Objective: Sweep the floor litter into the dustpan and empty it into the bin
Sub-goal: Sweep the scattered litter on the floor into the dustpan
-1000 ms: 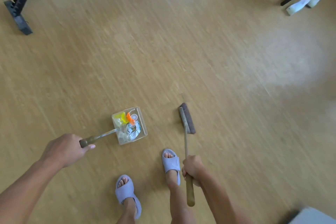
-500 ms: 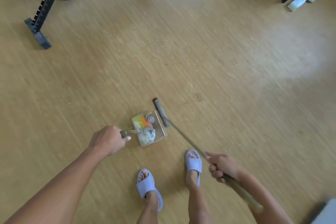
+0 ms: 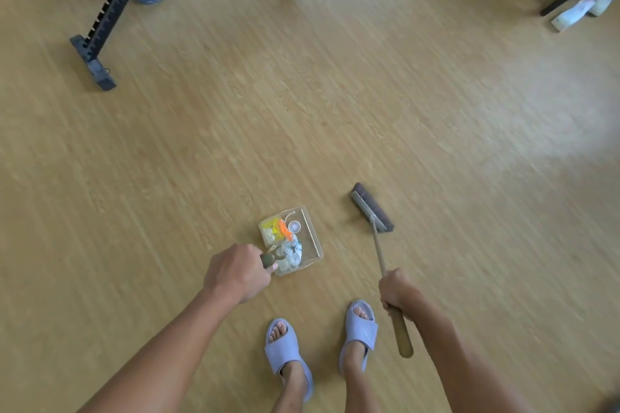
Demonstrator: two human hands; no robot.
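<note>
Gripping dark dustpan handle: left hand (image 3: 239, 273) | clear square plastic dustpan (image 3: 312, 238) on wooden floor (image 3: 201, 151), holding yellow, orange, white litter (image 3: 283, 236) | right hand (image 3: 397, 293) wrapped around wooden-handled dark-bristled broom (image 3: 371, 208), head right of pan, apart.

The floor (image 3: 369, 77) is pale wood-grain plank, smooth, with a soft sheen at the right of the frame. The dustpan (image 3: 313, 238) is clear glossy plastic and holds crinkled shiny film (image 3: 292, 250). The broom (image 3: 371, 208) has a wooden handle and coarse dark bristles. The slippers (image 3: 281, 349) look matt and soft, and the stand (image 3: 97, 33) at upper left is matt black.
</note>
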